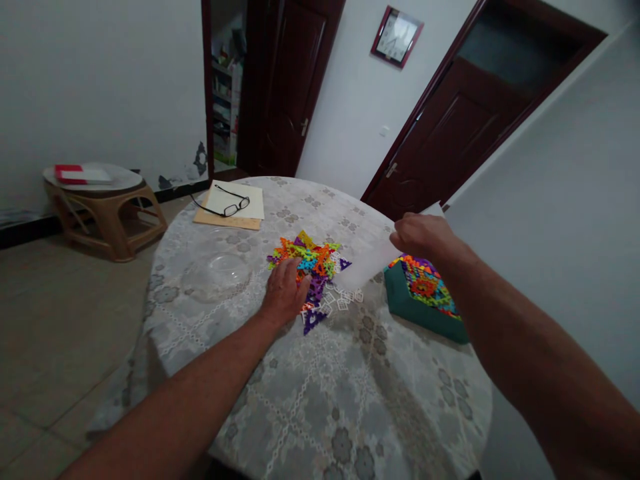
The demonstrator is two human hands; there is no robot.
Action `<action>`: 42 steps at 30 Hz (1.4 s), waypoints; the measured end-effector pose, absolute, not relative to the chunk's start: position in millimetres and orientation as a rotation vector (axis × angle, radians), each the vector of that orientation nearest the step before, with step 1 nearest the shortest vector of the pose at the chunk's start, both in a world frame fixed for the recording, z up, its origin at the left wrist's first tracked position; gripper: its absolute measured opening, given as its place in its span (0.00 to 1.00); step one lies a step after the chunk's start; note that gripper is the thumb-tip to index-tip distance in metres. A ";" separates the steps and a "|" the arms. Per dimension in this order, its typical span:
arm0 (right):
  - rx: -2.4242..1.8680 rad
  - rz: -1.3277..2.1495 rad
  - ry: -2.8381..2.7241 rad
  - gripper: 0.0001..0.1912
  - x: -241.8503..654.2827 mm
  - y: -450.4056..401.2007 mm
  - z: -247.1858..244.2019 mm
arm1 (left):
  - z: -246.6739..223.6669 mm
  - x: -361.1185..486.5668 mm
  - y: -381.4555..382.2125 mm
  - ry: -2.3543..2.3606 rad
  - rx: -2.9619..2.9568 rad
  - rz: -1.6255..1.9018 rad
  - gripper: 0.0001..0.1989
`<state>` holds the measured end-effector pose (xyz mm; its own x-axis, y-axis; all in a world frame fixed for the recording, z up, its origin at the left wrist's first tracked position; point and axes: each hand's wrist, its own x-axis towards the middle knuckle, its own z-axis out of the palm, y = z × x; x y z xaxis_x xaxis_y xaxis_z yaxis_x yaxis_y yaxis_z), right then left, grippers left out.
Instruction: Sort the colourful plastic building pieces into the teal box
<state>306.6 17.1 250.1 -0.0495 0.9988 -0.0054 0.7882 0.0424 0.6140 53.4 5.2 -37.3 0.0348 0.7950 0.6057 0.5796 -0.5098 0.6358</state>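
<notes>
My left hand (285, 291) lies over the near left side of a pile of colourful openwork plastic pieces (313, 257), its fingers stretched out and touching them. Orange, purple, yellow-green, blue and white pieces are heaped together, several of them triangular. At the right, my right hand (423, 233) is closed on a translucent white plastic sheet or bag (370, 263), which hangs down and left toward the pile. Which of the two it is, I cannot tell. Below my right wrist stands a dark green box (425, 312) filled with similar colourful pieces; my forearm hides part of it.
A round table with a patterned cloth (295, 393) carries clear plastic containers or lids (220, 270) at the left. Behind them, black glasses (233, 208) rest on papers (253, 200). A brown stool (117, 230) stands at the far left, near the wall.
</notes>
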 end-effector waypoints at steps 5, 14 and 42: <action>1.870 0.767 1.918 0.23 317.0 -32.3 245.4 | -38.2 52.9 5.2 1.437 2.126 1.446 0.24; 2.422 0.896 2.093 0.10 361.9 -222.2 162.2 | -29.2 53.6 -2.4 1.395 2.281 1.346 0.22; 3.115 0.390 1.928 0.20 459.3 -295.3 26.2 | -27.3 47.3 3.8 1.182 2.643 1.278 0.22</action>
<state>459.3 -295.3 26.2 0.4710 0.7667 0.4363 0.8760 -0.3480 -0.3340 47.3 3.8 -27.3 0.3950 0.6145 0.6829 0.6332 -0.7207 0.2823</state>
